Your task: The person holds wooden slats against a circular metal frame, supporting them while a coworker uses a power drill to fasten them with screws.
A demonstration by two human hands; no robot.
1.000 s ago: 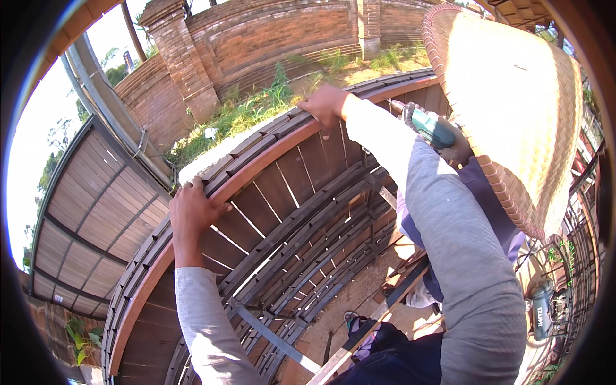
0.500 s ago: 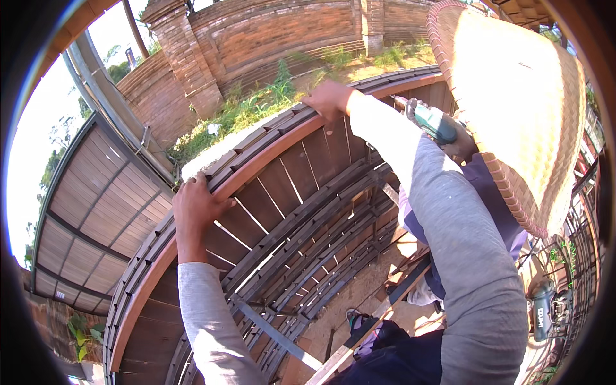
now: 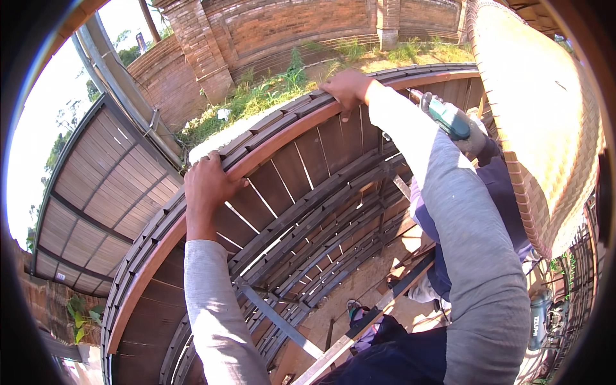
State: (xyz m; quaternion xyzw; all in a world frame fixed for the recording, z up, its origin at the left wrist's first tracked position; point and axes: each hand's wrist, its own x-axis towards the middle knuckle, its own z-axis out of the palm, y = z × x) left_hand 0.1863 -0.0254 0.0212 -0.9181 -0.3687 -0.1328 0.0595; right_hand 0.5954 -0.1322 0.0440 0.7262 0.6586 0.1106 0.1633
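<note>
A curved reddish-brown wooden strip [image 3: 296, 133] runs along the inner top edge of a curved structure of dark boards. My left hand [image 3: 208, 189] grips this edge at the left, fingers over the top and thumb on the inner side. Farther along the curve, my right hand [image 3: 350, 90] clasps the same strip, with its thumb hanging down inside. Just right of my right forearm, a co-worker's gloved hand [image 3: 473, 138] holds a teal power drill [image 3: 447, 117], its tip pointing toward the strip. My forearm partly hides that spot.
The co-worker's wide woven hat [image 3: 539, 122] covers the upper right. Below me are dark curved frame rails [image 3: 308, 221] and a slanting metal bar [image 3: 282, 321]. A brick wall [image 3: 289, 29] stands beyond a grassy strip. A slatted panel [image 3: 96, 199] is at left, a teal machine [image 3: 539, 321] at lower right.
The whole view has shifted slightly, so most things sit further right. Both my hands stay on the wooden strip. The co-worker's hat has moved right, and the drill remains near the strip.
</note>
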